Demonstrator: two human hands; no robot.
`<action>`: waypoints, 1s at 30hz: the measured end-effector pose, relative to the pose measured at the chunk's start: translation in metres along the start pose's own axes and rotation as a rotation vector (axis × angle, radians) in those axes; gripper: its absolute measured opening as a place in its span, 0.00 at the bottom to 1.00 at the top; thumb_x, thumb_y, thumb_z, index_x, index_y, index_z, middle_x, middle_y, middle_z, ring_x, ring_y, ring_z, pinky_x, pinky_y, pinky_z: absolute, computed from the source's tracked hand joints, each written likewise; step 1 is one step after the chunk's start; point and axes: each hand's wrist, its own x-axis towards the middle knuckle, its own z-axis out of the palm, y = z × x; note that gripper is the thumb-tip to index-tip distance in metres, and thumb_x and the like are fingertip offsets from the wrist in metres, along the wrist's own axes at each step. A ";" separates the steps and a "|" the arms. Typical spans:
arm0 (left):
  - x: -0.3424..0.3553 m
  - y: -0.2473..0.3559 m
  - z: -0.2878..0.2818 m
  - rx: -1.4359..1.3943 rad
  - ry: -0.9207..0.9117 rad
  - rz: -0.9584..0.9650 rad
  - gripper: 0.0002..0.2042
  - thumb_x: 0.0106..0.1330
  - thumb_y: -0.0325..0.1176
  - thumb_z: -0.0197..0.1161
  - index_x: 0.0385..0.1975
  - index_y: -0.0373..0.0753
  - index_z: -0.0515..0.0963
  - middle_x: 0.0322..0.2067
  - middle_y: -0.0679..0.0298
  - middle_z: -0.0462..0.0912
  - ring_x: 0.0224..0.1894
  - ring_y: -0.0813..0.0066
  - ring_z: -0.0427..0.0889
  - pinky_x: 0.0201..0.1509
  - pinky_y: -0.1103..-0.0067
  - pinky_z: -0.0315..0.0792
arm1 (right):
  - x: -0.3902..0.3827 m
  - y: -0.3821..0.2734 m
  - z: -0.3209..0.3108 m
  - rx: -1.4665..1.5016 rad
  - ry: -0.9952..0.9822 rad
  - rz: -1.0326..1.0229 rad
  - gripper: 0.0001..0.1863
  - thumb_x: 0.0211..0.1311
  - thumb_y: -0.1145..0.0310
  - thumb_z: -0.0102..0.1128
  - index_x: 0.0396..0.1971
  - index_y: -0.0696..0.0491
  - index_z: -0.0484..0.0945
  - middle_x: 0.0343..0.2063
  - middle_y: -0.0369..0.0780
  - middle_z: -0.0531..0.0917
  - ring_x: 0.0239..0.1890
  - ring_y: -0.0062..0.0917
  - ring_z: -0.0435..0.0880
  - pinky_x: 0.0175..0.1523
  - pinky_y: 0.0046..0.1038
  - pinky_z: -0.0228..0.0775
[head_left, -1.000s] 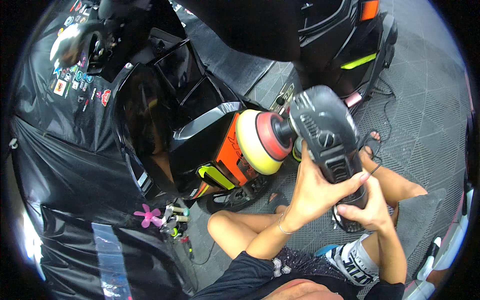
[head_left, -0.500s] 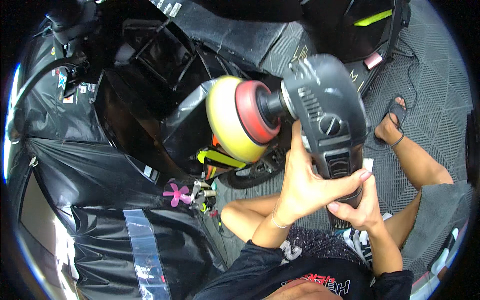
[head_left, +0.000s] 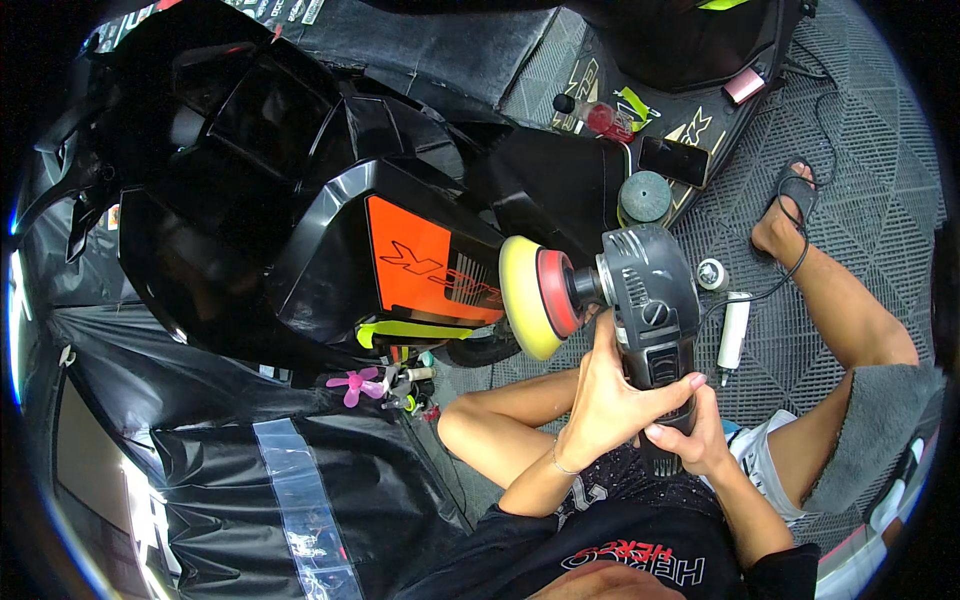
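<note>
Both my hands hold a black electric polisher (head_left: pixel 655 285). My left hand (head_left: pixel 612 395) wraps round its body just behind the head, while my right hand (head_left: pixel 706 428) grips the handle lower down, its thumb near my left thumb. A round yellow foam pad (head_left: pixel 527 300) with a red backing plate (head_left: pixel 558 294) faces left on the tool. Beside the pad is a black motorcycle (head_left: pixel 330 235) with an orange side panel (head_left: pixel 415 262). Yellow-green tape (head_left: pixel 420 331) runs along the panel's lower edge. Whether the pad touches the motorcycle, I cannot tell.
A power cord (head_left: pixel 770 288) loops past my foot. White bottles (head_left: pixel 733 335) lie on the grey ribbed floor. A phone (head_left: pixel 675 160), a red-liquid bottle (head_left: pixel 607 120) and a green-grey round pad (head_left: pixel 645 196) sit beyond. A pink-bladed fan (head_left: pixel 357 386) stands left; a grey cloth (head_left: pixel 868 440) drapes my leg.
The polisher has moved lower and nearer my body, still in both hands. The view has shifted, so the orange panel, phone and bottles now show.
</note>
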 end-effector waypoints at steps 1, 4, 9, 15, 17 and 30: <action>0.000 0.001 0.001 -0.006 0.005 -0.005 0.37 0.48 0.34 0.82 0.54 0.31 0.65 0.38 0.52 0.86 0.39 0.65 0.89 0.44 0.71 0.82 | -0.001 -0.004 0.001 -0.003 0.006 0.004 0.39 0.50 0.72 0.73 0.63 0.62 0.65 0.54 0.43 0.79 0.56 0.27 0.79 0.64 0.32 0.69; 0.005 0.006 0.004 -0.073 0.010 0.009 0.36 0.48 0.34 0.81 0.53 0.31 0.66 0.37 0.53 0.86 0.38 0.65 0.89 0.44 0.71 0.82 | 0.002 -0.013 0.001 -0.022 0.010 -0.008 0.40 0.50 0.73 0.73 0.64 0.62 0.65 0.53 0.43 0.79 0.55 0.26 0.79 0.63 0.31 0.70; 0.004 0.003 0.005 -0.052 0.012 0.025 0.37 0.48 0.35 0.81 0.54 0.30 0.65 0.42 0.52 0.84 0.41 0.66 0.86 0.46 0.71 0.80 | 0.003 -0.014 -0.003 0.003 0.001 -0.051 0.37 0.50 0.73 0.73 0.60 0.62 0.67 0.50 0.42 0.80 0.52 0.25 0.81 0.59 0.30 0.73; -0.001 0.007 -0.008 -0.125 -0.061 -0.013 0.44 0.48 0.37 0.82 0.61 0.28 0.62 0.46 0.48 0.84 0.46 0.62 0.87 0.50 0.70 0.80 | -0.002 0.010 0.000 -0.196 0.107 -0.082 0.39 0.50 0.65 0.75 0.59 0.61 0.64 0.49 0.44 0.78 0.50 0.30 0.80 0.58 0.33 0.73; -0.002 0.018 -0.021 -0.161 -0.127 0.074 0.50 0.49 0.38 0.81 0.68 0.27 0.55 0.47 0.44 0.84 0.49 0.56 0.87 0.55 0.68 0.78 | -0.003 0.005 0.008 -0.372 0.152 -0.146 0.44 0.49 0.61 0.75 0.63 0.62 0.62 0.55 0.46 0.75 0.56 0.33 0.77 0.63 0.35 0.68; -0.035 0.070 -0.064 -0.520 0.148 0.638 0.36 0.50 0.42 0.76 0.56 0.27 0.69 0.34 0.49 0.86 0.36 0.53 0.88 0.46 0.66 0.79 | -0.010 -0.039 0.058 -1.132 0.168 -0.895 0.43 0.53 0.69 0.72 0.66 0.67 0.59 0.57 0.50 0.74 0.60 0.35 0.75 0.66 0.33 0.64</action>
